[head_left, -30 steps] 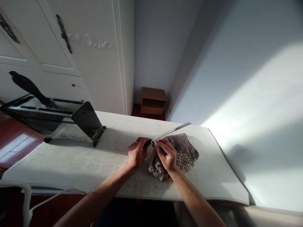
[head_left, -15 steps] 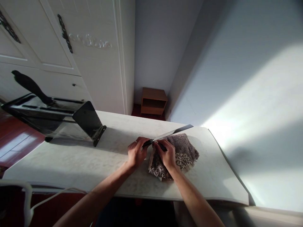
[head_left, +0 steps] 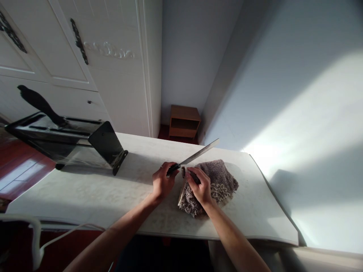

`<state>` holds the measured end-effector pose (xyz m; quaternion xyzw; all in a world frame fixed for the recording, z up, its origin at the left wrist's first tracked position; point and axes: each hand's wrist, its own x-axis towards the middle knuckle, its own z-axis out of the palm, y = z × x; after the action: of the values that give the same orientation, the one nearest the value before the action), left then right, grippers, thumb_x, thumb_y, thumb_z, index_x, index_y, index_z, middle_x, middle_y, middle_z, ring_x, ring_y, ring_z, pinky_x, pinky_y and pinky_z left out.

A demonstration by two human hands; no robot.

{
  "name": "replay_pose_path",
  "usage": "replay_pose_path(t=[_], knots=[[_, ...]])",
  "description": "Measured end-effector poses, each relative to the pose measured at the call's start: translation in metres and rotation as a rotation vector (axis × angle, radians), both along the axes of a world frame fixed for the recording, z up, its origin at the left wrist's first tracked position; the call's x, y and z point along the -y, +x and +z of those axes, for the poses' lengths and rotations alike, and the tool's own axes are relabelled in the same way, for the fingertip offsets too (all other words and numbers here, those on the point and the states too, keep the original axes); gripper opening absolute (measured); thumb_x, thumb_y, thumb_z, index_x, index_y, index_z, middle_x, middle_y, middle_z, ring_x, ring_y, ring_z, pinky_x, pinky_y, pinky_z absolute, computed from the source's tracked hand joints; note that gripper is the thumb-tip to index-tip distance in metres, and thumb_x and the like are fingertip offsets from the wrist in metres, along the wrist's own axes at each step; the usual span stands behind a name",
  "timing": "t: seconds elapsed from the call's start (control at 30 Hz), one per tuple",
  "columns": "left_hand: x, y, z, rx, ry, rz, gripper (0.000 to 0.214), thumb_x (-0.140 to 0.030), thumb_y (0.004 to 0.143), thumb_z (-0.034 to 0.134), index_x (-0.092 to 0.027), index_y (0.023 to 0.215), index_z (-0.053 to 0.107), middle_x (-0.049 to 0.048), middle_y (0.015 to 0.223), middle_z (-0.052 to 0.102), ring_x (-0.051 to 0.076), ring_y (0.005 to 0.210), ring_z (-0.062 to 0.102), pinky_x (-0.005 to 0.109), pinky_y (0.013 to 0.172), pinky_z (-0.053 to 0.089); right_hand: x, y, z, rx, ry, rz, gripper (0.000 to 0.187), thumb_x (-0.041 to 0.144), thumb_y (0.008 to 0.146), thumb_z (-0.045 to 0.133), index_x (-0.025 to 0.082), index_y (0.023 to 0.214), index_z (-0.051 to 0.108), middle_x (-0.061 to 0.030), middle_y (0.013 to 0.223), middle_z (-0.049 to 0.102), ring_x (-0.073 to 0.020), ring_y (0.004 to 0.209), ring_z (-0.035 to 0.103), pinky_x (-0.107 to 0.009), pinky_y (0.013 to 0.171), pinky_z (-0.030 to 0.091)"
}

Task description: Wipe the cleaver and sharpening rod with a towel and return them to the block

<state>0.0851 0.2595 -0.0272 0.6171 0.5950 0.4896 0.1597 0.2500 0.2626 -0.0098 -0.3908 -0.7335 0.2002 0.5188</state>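
L hand (head_left: 163, 180) is closed round the black handle of the knife (head_left: 200, 152), blade slanting up & away from me to the right. Prob. held at the handle so my fingers stay off the metal, and tilted outward so the tip points away from my body. Can't tell which way the sharp edge faces.

R hand (head_left: 201, 185) is pinched on the near-left part of the folded brown cloth (head_left: 218, 172), w/ a bunched bit poking out by my fingertips, next to the handle end of the blade but apart from it. Bunching prob. gives some padding b/w skin & steel. It's dark under my fingers, so can't tell if anything else is tucked in there.

Rest of the cloth lies on the white table (head_left: 136, 189), right of the knife handle, under & beyond my R hand; table prob. takes its weight, so a pinch is enough. Both hands are close together in front of me, knife b/w them & the table's far edge.

Knife rack (head_left: 103, 143) stands off to the left, well apart from my hands, a black handle (head_left: 39, 104) sticking up out of it, prob. slotted that way for an easy grab.
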Motion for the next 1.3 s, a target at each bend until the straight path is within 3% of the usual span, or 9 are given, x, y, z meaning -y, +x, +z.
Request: replay_pose_path(t=[0.23,0.5,0.67,1.0,1.13,1.3], knots=[[-0.001,0.000,-0.002,0.026,-0.065,-0.016,0.022,-0.030,0.083,0.060,-0.022,0.104,0.061,0.0030,0.102,0.068,0.019,0.092,0.064,0.030,0.081,0.047,0.000,-0.001,-0.001,0.046,-0.027,0.080,0.023,0.017,0.087,0.059,0.020,0.109,0.066,-0.0075,0.100,0.066,-0.0176,0.090,0.064,-0.030,0.079,0.053],[-0.006,-0.001,0.002,0.373,-0.227,-0.075,0.033,-0.031,0.074,0.065,-0.017,0.103,0.059,0.0031,0.093,0.066,0.018,0.085,0.062,0.028,0.076,0.048,-0.002,-0.001,0.000,0.069,-0.166,0.076,0.021,0.024,0.087,0.060,0.018,0.106,0.066,-0.0079,0.099,0.066,-0.0181,0.089,0.063,-0.029,0.081,0.050],[-0.010,-0.004,0.001,0.479,-0.263,-0.078,0.038,-0.030,0.071,0.066,-0.015,0.105,0.057,0.0045,0.093,0.065,0.018,0.085,0.062,0.029,0.077,0.048,-0.004,0.001,0.003,0.105,-0.202,0.133,0.025,0.026,0.087,0.060,0.019,0.111,0.064,-0.0077,0.104,0.064,-0.0178,0.096,0.062,-0.029,0.087,0.049],[-0.013,-0.005,0.000,0.686,-0.316,-0.134,0.042,-0.020,0.064,0.067,-0.013,0.104,0.057,0.0052,0.090,0.065,0.016,0.078,0.060,0.024,0.068,0.047,-0.005,0.011,-0.001,0.287,-0.252,0.329,0.063,0.036,0.081,0.068,0.022,0.137,0.042,-0.0105,0.133,0.050,-0.0234,0.124,0.046,-0.038,0.106,0.037],[-0.012,-0.004,0.004,0.763,-0.340,-0.129,0.045,-0.022,0.063,0.071,-0.013,0.106,0.058,0.0020,0.084,0.062,0.011,0.069,0.055,0.020,0.059,0.043,-0.004,0.010,-0.004,0.219,-0.267,0.295,0.049,0.030,0.081,0.067,0.021,0.125,0.047,-0.0099,0.130,0.051,-0.0219,0.120,0.049,-0.037,0.103,0.040],[-0.011,-0.002,0.009,0.863,-0.379,-0.157,0.051,-0.027,0.061,0.076,-0.013,0.106,0.057,-0.0002,0.081,0.057,0.008,0.060,0.048,0.019,0.051,0.039,-0.007,0.007,-0.005,0.170,-0.144,0.174,0.029,0.024,0.078,0.070,0.021,0.105,0.057,-0.0086,0.122,0.055,-0.0210,0.113,0.053,-0.035,0.098,0.043]])
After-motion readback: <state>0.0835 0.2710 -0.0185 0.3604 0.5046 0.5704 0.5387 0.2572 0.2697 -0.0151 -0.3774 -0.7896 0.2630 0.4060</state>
